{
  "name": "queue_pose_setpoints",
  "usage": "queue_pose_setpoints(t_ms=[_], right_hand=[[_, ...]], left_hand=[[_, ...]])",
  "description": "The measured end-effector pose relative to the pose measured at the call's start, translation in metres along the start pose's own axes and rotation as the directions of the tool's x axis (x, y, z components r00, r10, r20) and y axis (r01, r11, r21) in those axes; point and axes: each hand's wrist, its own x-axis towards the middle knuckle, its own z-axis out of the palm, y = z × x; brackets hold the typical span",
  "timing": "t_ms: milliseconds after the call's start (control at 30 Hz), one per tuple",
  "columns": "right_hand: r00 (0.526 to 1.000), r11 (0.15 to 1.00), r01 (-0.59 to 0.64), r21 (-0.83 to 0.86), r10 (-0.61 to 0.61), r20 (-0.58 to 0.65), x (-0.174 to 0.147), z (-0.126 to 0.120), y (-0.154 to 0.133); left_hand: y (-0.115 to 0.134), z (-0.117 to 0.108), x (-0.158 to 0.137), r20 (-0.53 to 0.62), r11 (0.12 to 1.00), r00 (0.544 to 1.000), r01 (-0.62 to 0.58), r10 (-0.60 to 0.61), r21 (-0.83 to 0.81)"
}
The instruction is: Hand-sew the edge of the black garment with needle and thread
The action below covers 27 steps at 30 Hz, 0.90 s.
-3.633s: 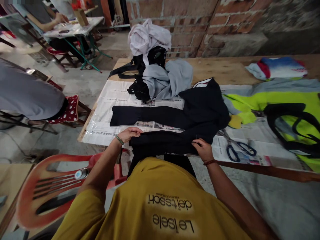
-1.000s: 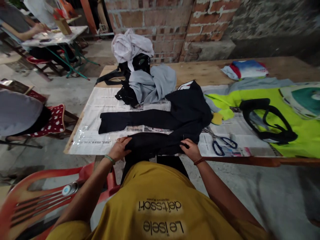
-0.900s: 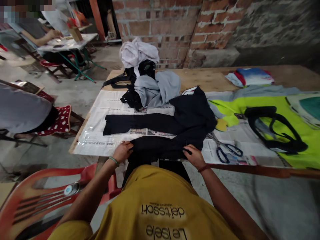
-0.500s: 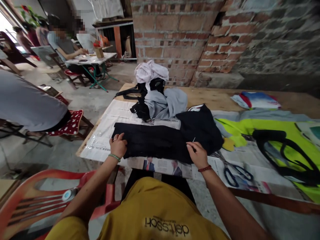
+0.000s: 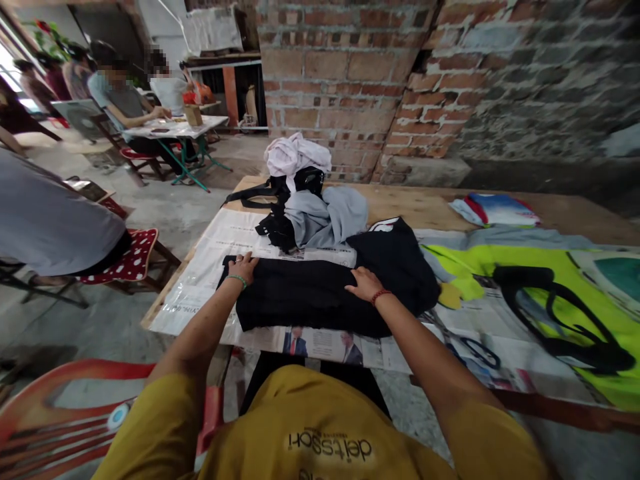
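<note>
A long strip of folded black cloth (image 5: 300, 297) lies across the newspaper at the near edge of the table. My left hand (image 5: 243, 268) rests flat near its left end, fingers stretched out. Toward the other end, my right hand (image 5: 365, 285) presses on the cloth with its fingers spread, and nothing shows in it. A dark garment part (image 5: 400, 260) with a white patch at its top joins or overlaps the strip on the right; I cannot tell which. Dark-handled scissors (image 5: 481, 352) lie to the right, partly behind my right forearm.
Behind the cloth are a grey cloth (image 5: 327, 217), a black bag (image 5: 283, 200) and a pale bundle (image 5: 297, 157). On the right lie a neon-yellow garment (image 5: 540, 257) and a black strap (image 5: 563, 323). A red chair (image 5: 45, 383) stands left; people sit beyond the table.
Both hands have moved forward onto the cloth and opened flat. The thin, needle-like thing seen at my right fingers is out of sight now. The view has shifted slightly.
</note>
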Motion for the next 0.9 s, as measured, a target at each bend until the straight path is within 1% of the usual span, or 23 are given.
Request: queue_pose_setpoints(t_ms=[67, 100, 167, 233, 300, 333, 400, 433, 533, 600, 633, 700, 733, 767, 800, 833, 900], right_hand=[[0.999, 0.999, -0.010, 0.033, 0.008, 0.048, 0.002, 0.000, 0.006], [0.999, 0.998, -0.004, 0.058, 0.002, 0.041, 0.001, 0.000, 0.008], [1.000, 0.995, 0.005, 0.096, -0.004, -0.002, -0.001, -0.001, 0.013], [0.999, 0.994, -0.006, 0.105, 0.010, -0.036, 0.000, -0.006, 0.017], [0.996, 0.995, -0.020, 0.100, 0.028, -0.082, 0.008, -0.019, 0.022], [0.993, 0.996, -0.029, 0.090, 0.040, -0.116, 0.015, -0.029, 0.025], [0.973, 0.998, -0.055, 0.043, 0.063, -0.224, 0.034, -0.054, 0.033], [0.954, 0.997, -0.071, 0.022, 0.075, -0.291, 0.044, -0.069, 0.038], [0.888, 0.996, -0.091, 0.000, 0.081, -0.453, 0.069, -0.115, 0.052], [0.848, 0.996, -0.088, 0.006, 0.078, -0.524, 0.076, -0.140, 0.058], [0.830, 0.996, -0.086, 0.015, 0.080, -0.551, 0.076, -0.150, 0.061], [0.801, 0.995, -0.083, 0.053, 0.098, -0.590, 0.070, -0.161, 0.065], [0.792, 0.993, -0.085, 0.080, 0.117, -0.599, 0.064, -0.163, 0.067], [0.787, 0.989, -0.091, 0.114, 0.141, -0.600, 0.056, -0.163, 0.069], [0.788, 0.983, -0.099, 0.153, 0.171, -0.591, 0.047, -0.162, 0.072], [0.793, 0.974, -0.108, 0.199, 0.205, -0.574, 0.037, -0.159, 0.074], [0.813, 0.944, -0.125, 0.304, 0.273, -0.514, 0.017, -0.151, 0.080]], left_hand=[[-0.005, 0.002, 0.010, 0.079, 0.999, 0.997, -0.023, 0.021, 0.033], [-0.007, 0.003, 0.012, 0.080, 0.999, 0.996, -0.029, 0.026, 0.046], [-0.010, 0.005, 0.014, 0.024, 0.998, 0.999, -0.026, 0.024, 0.059], [-0.011, 0.003, 0.015, -0.042, 0.999, 0.999, 0.019, -0.018, 0.035], [-0.010, -0.008, 0.017, -0.099, 0.997, 0.992, 0.076, -0.076, -0.011], [-0.009, -0.017, 0.020, -0.132, 0.995, 0.986, 0.099, -0.102, -0.035], [-0.006, -0.042, 0.029, -0.212, 0.992, 0.970, 0.101, -0.117, -0.081], [-0.003, -0.057, 0.034, -0.259, 0.989, 0.958, 0.094, -0.120, -0.112], [0.005, -0.108, 0.047, -0.373, 0.979, 0.925, -0.007, -0.072, -0.205], [0.011, -0.142, 0.051, -0.463, 0.964, 0.884, -0.062, -0.068, -0.259], [0.014, -0.158, 0.050, -0.521, 0.958, 0.852, -0.106, -0.051, -0.267], [0.020, -0.189, 0.042, -0.619, 0.945, 0.785, -0.225, 0.032, -0.237], [0.022, -0.203, 0.034, -0.652, 0.936, 0.754, -0.279, 0.075, -0.215], [0.025, -0.216, 0.025, -0.670, 0.925, 0.733, -0.324, 0.114, -0.197], [0.027, -0.227, 0.013, -0.674, 0.911, 0.723, -0.367, 0.154, -0.186], [0.029, -0.237, -0.001, -0.658, 0.893, 0.725, -0.412, 0.203, -0.179], [0.031, -0.248, -0.032, -0.598, 0.846, 0.748, -0.492, 0.289, -0.207]])
